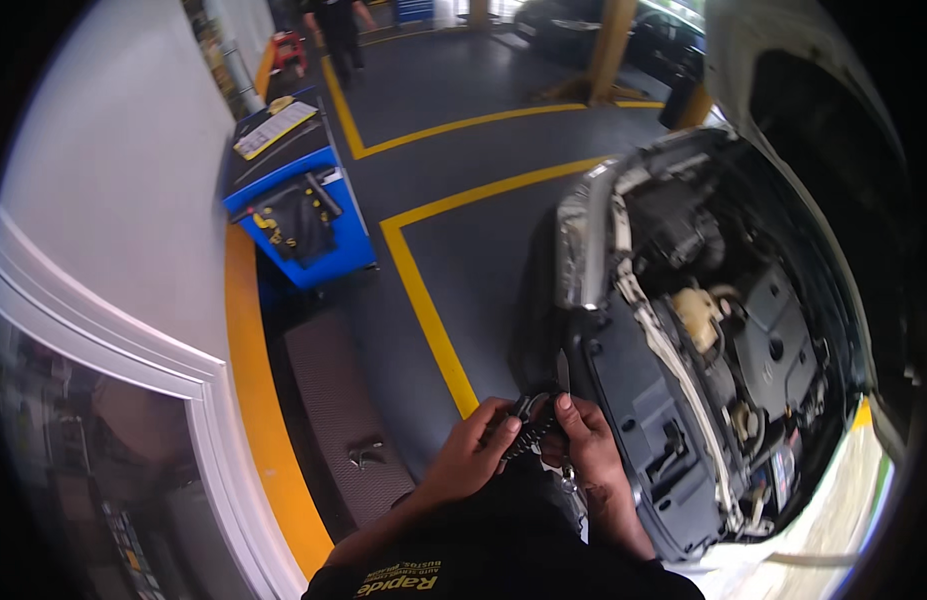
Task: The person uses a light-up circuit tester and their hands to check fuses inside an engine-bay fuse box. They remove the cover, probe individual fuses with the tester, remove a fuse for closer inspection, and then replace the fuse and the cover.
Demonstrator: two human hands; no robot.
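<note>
Near the bottom centre, my left hand (475, 450) and my right hand (593, 450) are both closed on a dark key fob (533, 410) with a black braided or coiled strap. A slim metal blade (563, 368) sticks up between my thumbs, and small silver metal pieces (569, 480) hang below my fingers. Part of what I grip is hidden by my fingers. Just right of my hands is an open car engine bay (663, 410), with a grey engine cover (773, 340) and a pale tank (698, 320).
A blue tool cart (333, 240) with tools on top stands ahead left, beside a white wall (113, 170). A textured mat (333, 400) lies at left. Yellow floor lines (423, 300) run ahead. A person (338, 25) and a yellow post (613, 45) are farther back. The raised hood (853, 200) arches at right.
</note>
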